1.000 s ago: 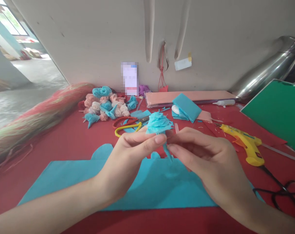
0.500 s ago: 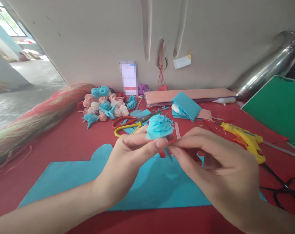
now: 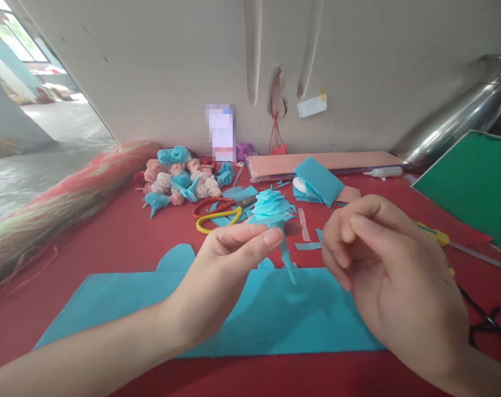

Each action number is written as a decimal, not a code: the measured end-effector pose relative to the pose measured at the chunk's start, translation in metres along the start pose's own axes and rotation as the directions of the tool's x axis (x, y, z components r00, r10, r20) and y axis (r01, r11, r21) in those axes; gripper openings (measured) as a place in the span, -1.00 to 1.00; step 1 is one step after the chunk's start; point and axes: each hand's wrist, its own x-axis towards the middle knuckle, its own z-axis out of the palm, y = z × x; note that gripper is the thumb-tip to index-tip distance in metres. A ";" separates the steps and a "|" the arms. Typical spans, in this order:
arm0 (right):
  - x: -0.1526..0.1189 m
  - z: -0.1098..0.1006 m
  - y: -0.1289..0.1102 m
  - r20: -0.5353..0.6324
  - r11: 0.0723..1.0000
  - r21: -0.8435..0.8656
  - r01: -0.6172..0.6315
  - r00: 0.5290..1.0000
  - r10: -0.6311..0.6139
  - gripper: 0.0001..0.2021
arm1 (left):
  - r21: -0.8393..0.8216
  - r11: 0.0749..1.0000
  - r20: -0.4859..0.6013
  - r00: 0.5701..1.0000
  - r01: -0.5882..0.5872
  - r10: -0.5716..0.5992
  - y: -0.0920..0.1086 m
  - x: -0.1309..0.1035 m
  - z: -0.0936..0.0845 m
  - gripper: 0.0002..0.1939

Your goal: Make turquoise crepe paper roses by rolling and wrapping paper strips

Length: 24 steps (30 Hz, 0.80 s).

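Observation:
A blue paper flower (image 3: 271, 205) with a twisted stem pointing down is pinched between the thumb and fingers of my left hand (image 3: 229, 259). Off to its right, my right hand (image 3: 391, 264) is raised with thumb and forefinger pressed together; whatever they hold, if anything, is too small to tell. Below both hands a large blue paper sheet (image 3: 130, 303) lies flat. Scissors (image 3: 219, 215) with red and yellow handles rest behind the flower among blue scraps.
Pink, white and blue paper flowers (image 3: 178, 179) are piled at the back left. Folded blue paper (image 3: 320, 181) sits behind the hands. A yellow glue gun (image 3: 436, 234), partly hidden, and a green board (image 3: 474, 187) are on the right. Fibre strands (image 3: 93, 187) run along the left edge.
My right hand has come away from the flower's stem and moved right and slightly up, now covering much of the glue gun. The flower has tilted a little in my left hand.

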 end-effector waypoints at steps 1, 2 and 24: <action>0.000 0.000 0.000 -0.001 1.000 -0.009 0.004 1.000 -0.004 -0.71 | 0.004 1.000 0.010 1.000 0.001 -0.001 0.000 0.000 0.000 -0.65; -0.001 0.000 0.000 -0.003 1.000 -0.021 0.011 1.000 -0.012 -0.70 | 0.010 1.000 0.019 1.000 0.000 -0.001 0.001 0.000 0.000 -0.65; 0.016 -0.011 0.011 0.043 0.999 0.033 -0.035 0.999 0.034 -0.81 | -0.062 0.996 0.092 0.994 0.058 -0.053 -0.007 0.001 -0.009 -0.87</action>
